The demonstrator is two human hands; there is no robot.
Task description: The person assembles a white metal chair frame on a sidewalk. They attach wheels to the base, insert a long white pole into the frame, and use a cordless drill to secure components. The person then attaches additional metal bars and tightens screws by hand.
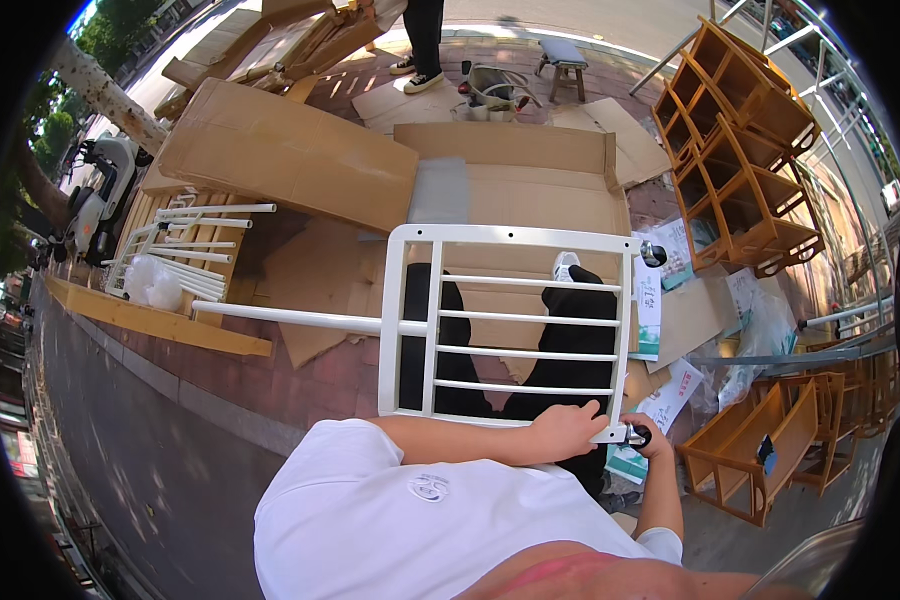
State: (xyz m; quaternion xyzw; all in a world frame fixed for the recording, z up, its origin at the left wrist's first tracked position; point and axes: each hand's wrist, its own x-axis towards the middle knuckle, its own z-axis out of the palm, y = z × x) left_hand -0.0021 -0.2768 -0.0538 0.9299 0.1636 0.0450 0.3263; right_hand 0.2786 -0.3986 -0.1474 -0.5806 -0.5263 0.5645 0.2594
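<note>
Across my lap lies a white metal frame [515,235] with several thin crossbars and a long white pole [280,316] sticking out to the left. At its near right corner my left hand [568,430] is closed over the rail. Beside it my right hand [654,438] has its fingers closed round a black caster wheel [638,436] at the same corner; its fingertips are partly hidden. Another black caster [653,254] sits on the far right corner.
Flattened cardboard [290,150] covers the paving ahead. White tubes [205,240] lie on wooden slats at left. Brown wooden racks [735,150] stand at right, with another wooden rack [750,450] nearer. A stool [562,68], a tool bag [492,92] and a standing person [423,45] are beyond.
</note>
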